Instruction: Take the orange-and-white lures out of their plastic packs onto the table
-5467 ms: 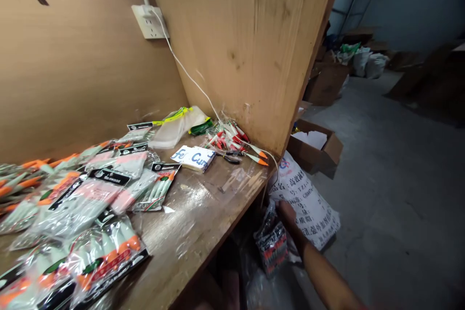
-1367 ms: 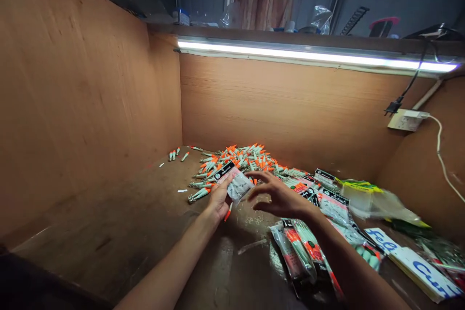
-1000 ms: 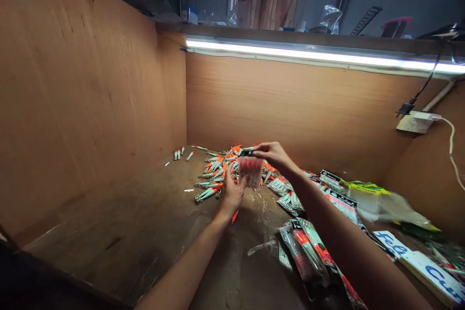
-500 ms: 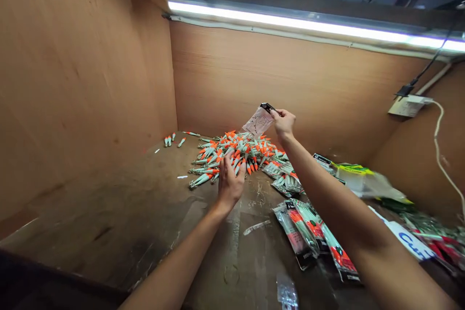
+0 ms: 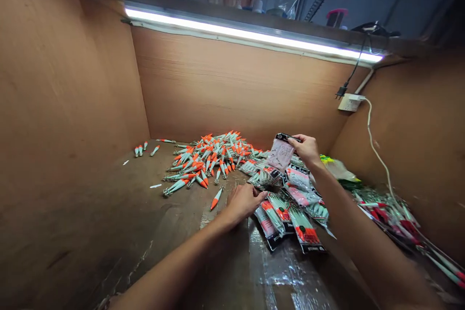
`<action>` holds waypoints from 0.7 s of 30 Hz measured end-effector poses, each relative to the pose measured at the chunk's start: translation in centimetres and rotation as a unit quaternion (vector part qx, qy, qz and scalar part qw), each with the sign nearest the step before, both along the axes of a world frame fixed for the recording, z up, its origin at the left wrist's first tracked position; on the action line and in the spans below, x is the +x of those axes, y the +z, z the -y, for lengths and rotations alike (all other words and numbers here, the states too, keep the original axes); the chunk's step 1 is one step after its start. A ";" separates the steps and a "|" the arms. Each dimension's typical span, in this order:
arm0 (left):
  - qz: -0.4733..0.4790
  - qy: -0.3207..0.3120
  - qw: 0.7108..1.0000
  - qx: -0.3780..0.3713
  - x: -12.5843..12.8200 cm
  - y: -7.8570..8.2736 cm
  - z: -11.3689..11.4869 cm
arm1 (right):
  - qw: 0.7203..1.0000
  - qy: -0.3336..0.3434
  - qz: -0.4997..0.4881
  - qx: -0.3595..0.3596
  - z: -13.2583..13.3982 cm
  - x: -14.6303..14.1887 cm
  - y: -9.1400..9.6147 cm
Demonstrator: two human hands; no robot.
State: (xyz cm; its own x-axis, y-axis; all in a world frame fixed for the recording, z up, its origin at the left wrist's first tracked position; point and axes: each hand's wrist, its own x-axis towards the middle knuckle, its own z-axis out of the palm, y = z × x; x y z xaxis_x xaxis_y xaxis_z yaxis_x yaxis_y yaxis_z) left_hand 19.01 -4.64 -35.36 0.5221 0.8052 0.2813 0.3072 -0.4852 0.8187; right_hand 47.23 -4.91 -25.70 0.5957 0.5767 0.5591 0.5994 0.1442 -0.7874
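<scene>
My right hand (image 5: 307,150) pinches a clear plastic packet (image 5: 281,155) by its black header and holds it above other packets. The packet's printed pale-pink side faces me; whether lures are inside I cannot tell. My left hand (image 5: 244,200) is low over the table, fingers bent and thumb apart, beside several filled packets (image 5: 278,213) of lures. I see nothing in it, though its fingertips are partly hidden. A single orange-and-white squid lure (image 5: 217,198) lies left of that hand. Behind it spreads a heap of such lures (image 5: 214,152) with metal hooks.
More packets (image 5: 300,181) lie under my right hand. A few loose lures (image 5: 140,149) are near the left wall. Red-and-white lures (image 5: 385,213) lie at the right. A white cable (image 5: 370,126) hangs from a socket (image 5: 350,102), below the light tube (image 5: 254,34).
The view has swung right. My right hand has brought the packet from over the heap to above the packets; my left hand has moved from the heap toward them. A lone lure now lies near it.
</scene>
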 end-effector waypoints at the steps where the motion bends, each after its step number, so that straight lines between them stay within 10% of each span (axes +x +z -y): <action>1: 0.013 -0.007 0.999 -0.033 0.6 0.0 -0.5 | 1.000 -0.025 0.008 0.000 0.7 0.8 -0.4; 8: 0.127 -0.035 0.981 -0.145 0.7 1.8 -3.7 | 0.977 -0.140 0.159 0.025 5.0 -0.3 -1.3; 11: 0.238 -0.027 0.947 -0.213 -1.3 3.4 -4.9 | 0.993 0.033 0.106 -0.043 5.5 -3.5 -1.9; 15: 0.369 -0.021 0.892 -0.262 -3.7 4.2 -6.2 | 0.943 0.289 0.025 -0.164 4.2 -7.9 -4.1; 21: 0.475 -0.025 0.835 -0.277 -5.2 3.2 -6.9 | 0.946 0.290 -0.029 -0.143 2.0 -10.9 -5.2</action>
State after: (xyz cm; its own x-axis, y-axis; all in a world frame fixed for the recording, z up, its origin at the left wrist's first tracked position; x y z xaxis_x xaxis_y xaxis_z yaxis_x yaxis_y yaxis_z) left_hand 13.83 2.28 -32.19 0.3118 0.9330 0.1800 -0.6174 0.0549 0.7848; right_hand 36.37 -6.91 -30.90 0.1581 0.9388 0.3060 0.4391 0.2107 -0.8734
